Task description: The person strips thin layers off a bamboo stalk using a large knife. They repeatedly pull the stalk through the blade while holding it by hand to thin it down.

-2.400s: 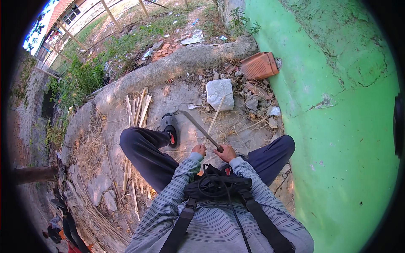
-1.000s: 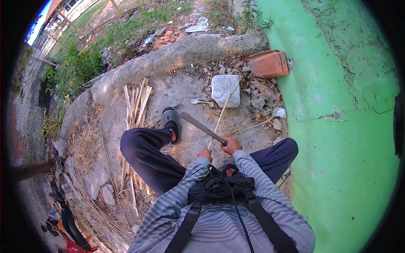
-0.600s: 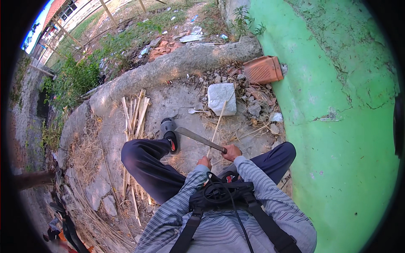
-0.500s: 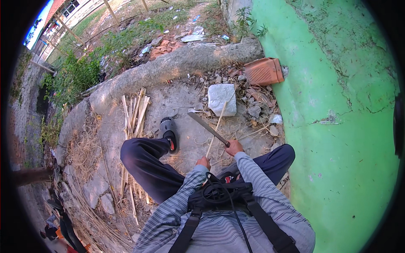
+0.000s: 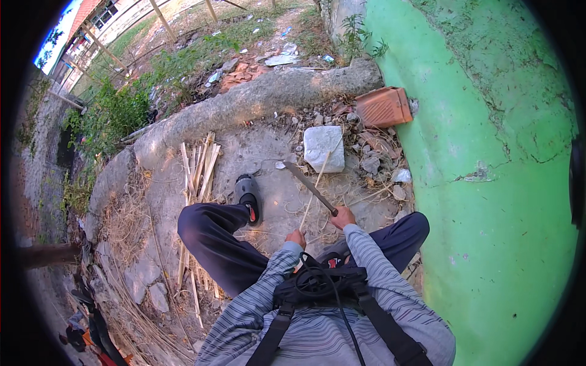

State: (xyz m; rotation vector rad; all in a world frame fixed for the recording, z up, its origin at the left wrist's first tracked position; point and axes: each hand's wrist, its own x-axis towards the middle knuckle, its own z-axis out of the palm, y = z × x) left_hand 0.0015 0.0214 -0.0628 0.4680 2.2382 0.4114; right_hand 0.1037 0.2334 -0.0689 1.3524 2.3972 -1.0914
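Slender wooden strip [image 5: 320, 177] clamped in the left hand [image 5: 296, 238] slants out over the white block [image 5: 317, 143], crossed by a machete [image 5: 304, 180] gripped in the right hand [image 5: 343, 218], apparently for shaving, so the next stroke calls for a steady angle.

Concrete ground [image 5: 249, 149] | pale split strips [image 5: 198, 171] | white block [image 5: 318, 141] | white fork [image 5: 280, 165] | rubble [image 5: 370, 165] | dry fibres [image 5: 125, 213]

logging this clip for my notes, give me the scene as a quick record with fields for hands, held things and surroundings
left hand: grips a thin pale strip
right hand: holds a long knife by its handle
crossing: knife passes over strip in view; contact unclear
strip's far end: at the white block
pile of strips: left of the left shoe
ridged orange-brown brick: beside green wall
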